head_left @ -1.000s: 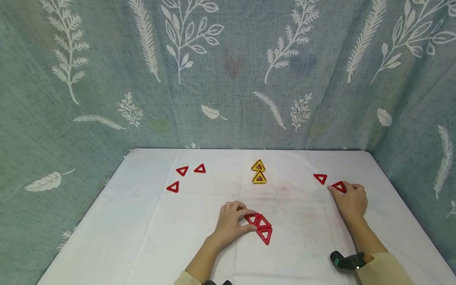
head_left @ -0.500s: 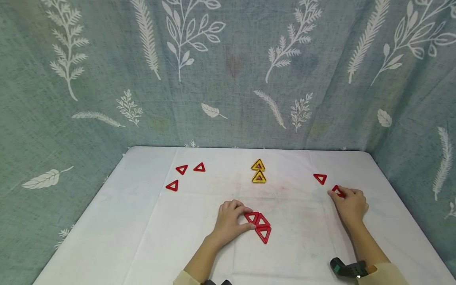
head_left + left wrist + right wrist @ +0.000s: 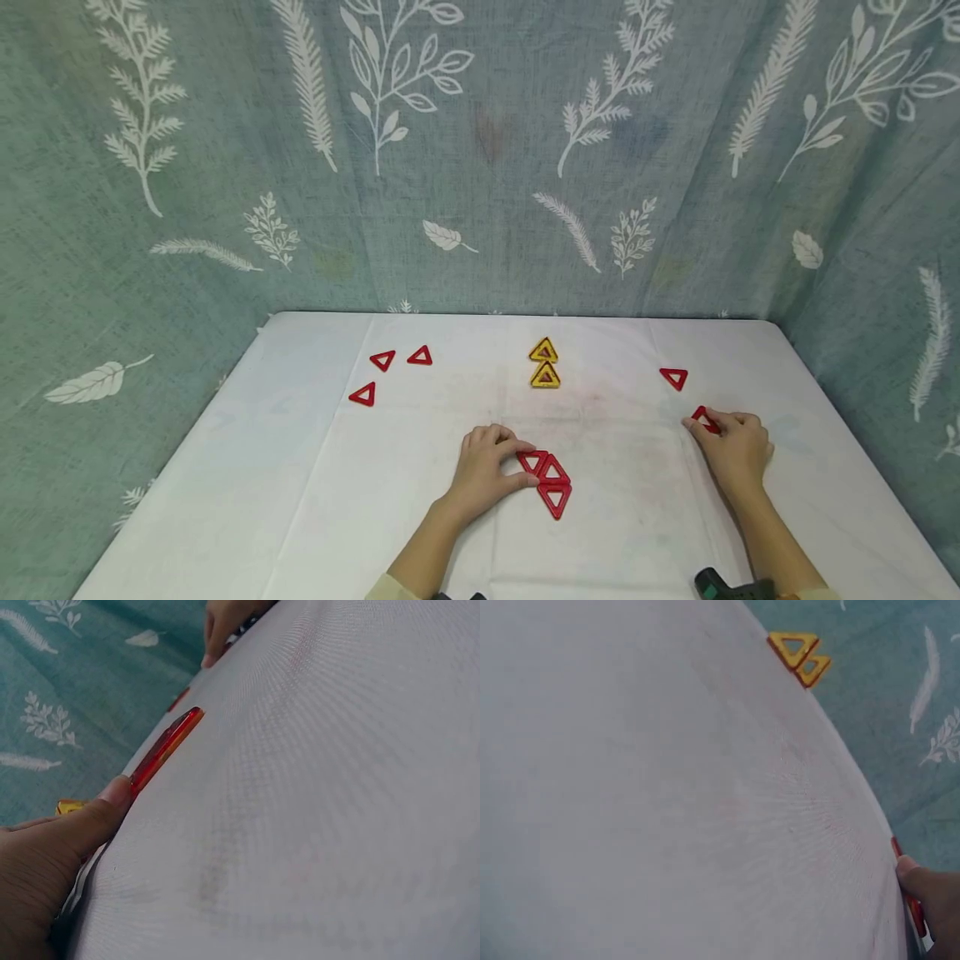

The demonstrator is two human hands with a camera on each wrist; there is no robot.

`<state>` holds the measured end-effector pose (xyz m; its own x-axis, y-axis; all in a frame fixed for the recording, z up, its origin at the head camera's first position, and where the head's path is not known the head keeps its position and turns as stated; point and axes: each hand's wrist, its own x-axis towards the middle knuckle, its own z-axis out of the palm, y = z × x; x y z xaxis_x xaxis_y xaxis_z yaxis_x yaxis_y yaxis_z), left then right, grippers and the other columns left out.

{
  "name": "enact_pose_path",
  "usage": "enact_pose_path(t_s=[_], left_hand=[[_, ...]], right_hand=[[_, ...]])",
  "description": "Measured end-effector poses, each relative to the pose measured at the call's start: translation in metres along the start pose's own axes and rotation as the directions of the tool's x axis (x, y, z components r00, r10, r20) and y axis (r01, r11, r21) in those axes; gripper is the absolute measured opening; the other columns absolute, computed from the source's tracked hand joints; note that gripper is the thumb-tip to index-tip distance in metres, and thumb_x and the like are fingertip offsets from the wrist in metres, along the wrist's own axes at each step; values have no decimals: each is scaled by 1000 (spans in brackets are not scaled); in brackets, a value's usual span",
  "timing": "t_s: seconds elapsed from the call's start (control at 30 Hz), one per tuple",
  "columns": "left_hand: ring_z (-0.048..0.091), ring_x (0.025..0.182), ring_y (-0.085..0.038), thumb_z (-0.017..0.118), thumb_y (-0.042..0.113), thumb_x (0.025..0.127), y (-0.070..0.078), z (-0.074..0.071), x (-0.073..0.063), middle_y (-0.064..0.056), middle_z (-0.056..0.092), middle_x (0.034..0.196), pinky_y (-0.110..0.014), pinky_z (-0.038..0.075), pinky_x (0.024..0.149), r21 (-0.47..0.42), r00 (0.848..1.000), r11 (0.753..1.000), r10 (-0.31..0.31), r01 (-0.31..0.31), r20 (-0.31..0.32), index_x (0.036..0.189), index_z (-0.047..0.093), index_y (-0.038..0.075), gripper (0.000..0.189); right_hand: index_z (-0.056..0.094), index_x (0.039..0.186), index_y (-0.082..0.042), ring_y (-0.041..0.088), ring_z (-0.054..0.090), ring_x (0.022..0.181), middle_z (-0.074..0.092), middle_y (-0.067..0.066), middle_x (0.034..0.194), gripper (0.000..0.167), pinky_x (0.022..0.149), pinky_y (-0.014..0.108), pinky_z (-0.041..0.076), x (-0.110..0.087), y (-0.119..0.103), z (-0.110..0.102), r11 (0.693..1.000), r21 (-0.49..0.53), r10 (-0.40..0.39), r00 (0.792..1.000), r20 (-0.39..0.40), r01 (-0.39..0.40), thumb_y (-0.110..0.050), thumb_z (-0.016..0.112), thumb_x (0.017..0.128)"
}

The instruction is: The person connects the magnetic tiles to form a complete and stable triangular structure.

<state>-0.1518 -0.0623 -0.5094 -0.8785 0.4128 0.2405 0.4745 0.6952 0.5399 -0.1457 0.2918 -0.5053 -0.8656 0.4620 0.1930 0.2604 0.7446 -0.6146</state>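
Near the front middle of the table, three hollow red triangle tiles lie edge to edge. My left hand (image 3: 483, 468) holds the leftmost red triangle tile (image 3: 534, 454) between thumb and fingers. The two others, an upper red tile (image 3: 553, 480) and a lower red tile (image 3: 555, 487), touch it or each other. On the right, my right hand (image 3: 735, 454) pinches another red triangle tile (image 3: 701, 411), partly covered by the fingers. In the right wrist view, the right thumb (image 3: 919, 876) presses against that tile. The left wrist view shows the left thumb (image 3: 109, 801) on a red tile's edge.
Two yellow triangle tiles (image 3: 545, 384) touch at the back middle. Three loose red triangles, one of them a tile (image 3: 363, 403) nearest the front, lie back left. One red tile (image 3: 673, 371) lies beyond my right hand. A patterned curtain (image 3: 480, 167) borders the white-covered table (image 3: 300, 500).
My right hand has drawn its red tile slightly nearer and to the left, away from the loose red tile. The left hand stays at the group, whose lower tile has turned slightly.
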Motion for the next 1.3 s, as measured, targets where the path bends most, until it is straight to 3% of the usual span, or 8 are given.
enact_pose_path(t_s=[0.3,0.63,0.8,1.0,1.3], left_hand=[[39,96,-11,75,50,72,3,4,-3,8,51,104,-40,30,95,-10,1000,1000,-7,7,4,108,70,30,42],[40,97,-12,74,50,73,2,5,-3,8,51,103,-40,30,96,-3,1000,1000,-2,2,2,108,69,29,42],[40,96,-12,74,51,73,2,5,-2,8,51,103,-40,29,96,3,1000,1000,-1,1,5,109,69,29,42],[40,97,-12,74,50,73,1,3,-1,7,52,104,-41,29,96,1,1000,1000,6,-6,1,109,69,29,42],[39,97,-13,74,48,74,1,2,1,7,51,104,-41,29,96,10,1000,1000,14,-14,0,110,69,29,41]], right_hand=[[64,117,3,37,44,95,51,21,102,53,74,45,24,-11,2,-4,992,-13,-121,990,74,122,-31,77,78],[67,115,-1,29,46,88,58,14,96,53,73,42,22,-13,2,-5,974,46,-226,965,133,222,-34,80,74],[70,110,-2,26,45,87,59,12,94,48,73,41,21,-14,0,-3,946,104,-319,936,149,306,-30,81,73],[72,107,-7,21,41,91,60,6,95,45,76,41,22,-16,-5,1,922,159,-381,902,205,353,-29,83,70],[76,97,-10,16,40,84,58,-6,83,39,76,39,21,-22,-17,13,866,242,-486,850,204,437,-27,86,64]])
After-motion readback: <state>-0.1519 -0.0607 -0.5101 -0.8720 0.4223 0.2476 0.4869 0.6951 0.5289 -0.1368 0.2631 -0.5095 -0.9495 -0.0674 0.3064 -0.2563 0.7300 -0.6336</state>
